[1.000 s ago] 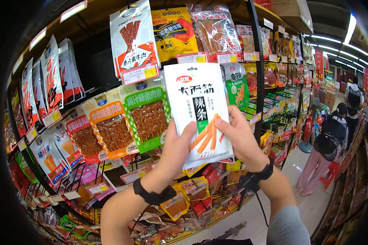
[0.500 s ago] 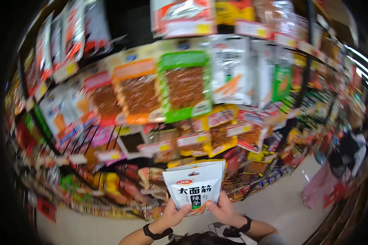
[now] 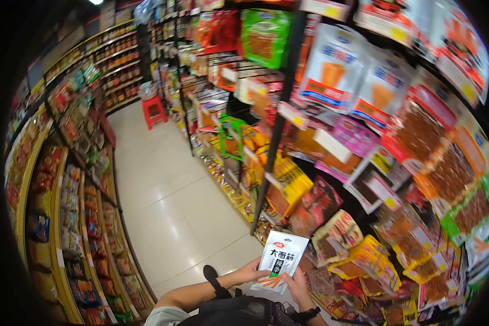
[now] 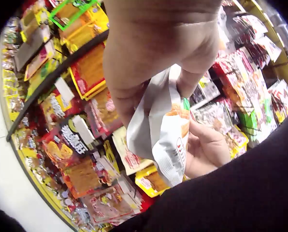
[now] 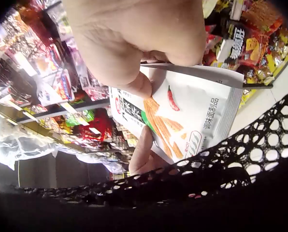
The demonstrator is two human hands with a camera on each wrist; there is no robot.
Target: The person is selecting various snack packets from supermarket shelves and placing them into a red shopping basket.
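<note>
A white packet of spicy gluten strips (image 3: 281, 252), with a red logo, black lettering and orange strips printed on its front, is held low before the body. My left hand (image 3: 250, 271) grips its left edge with the thumb on the front. On the opposite edge my right hand (image 3: 298, 289) holds it the same way, its thumb near the printed strips. In the right wrist view, a further white edge shows behind the front of the packet (image 5: 202, 111). The left wrist view shows the packet (image 4: 156, 123) from its side, fingers partly hidden behind it.
Shelves of hanging snack packs, including a yellow pack (image 3: 367, 263), rise close on the right. Along the left runs another shelf (image 3: 60, 228) of bagged goods. A tiled aisle floor (image 3: 168, 201) lies between, with a red stool (image 3: 155, 111) at its far end.
The head view has swung left from the rack to the aisle. Both hands have brought the packet down from in front of the shelves to near the body, still holding it.
</note>
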